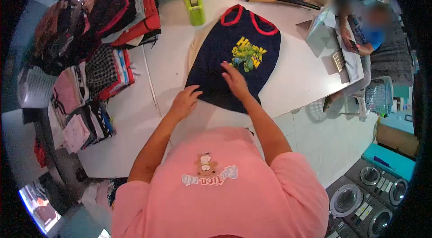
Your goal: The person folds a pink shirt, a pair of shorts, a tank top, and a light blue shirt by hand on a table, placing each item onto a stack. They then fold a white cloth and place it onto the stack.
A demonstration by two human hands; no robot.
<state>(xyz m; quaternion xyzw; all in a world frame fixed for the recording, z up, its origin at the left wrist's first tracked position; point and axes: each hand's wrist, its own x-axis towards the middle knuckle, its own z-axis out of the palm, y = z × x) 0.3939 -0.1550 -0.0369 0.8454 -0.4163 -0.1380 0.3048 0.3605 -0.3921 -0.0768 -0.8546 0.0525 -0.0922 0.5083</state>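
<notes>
A navy sleeveless shirt [225, 44] with red trim and a yellow-green print lies flat on the white table [297, 76]. My left hand [184, 101] rests on its lower left hem, fingers spread. Flat on the fabric just below the print lies my right hand [235, 80]. Neither hand grips anything. A cream garment [195, 47] peeks out from under the shirt's left edge.
Stacks of folded clothes [103, 58] line the table's left side. A green tape dispenser [193, 2] stands at the back, with a long dark stick [279, 0] beyond. Another person [364, 35] sits at the right end. Washing machines [369, 193] stand at lower right.
</notes>
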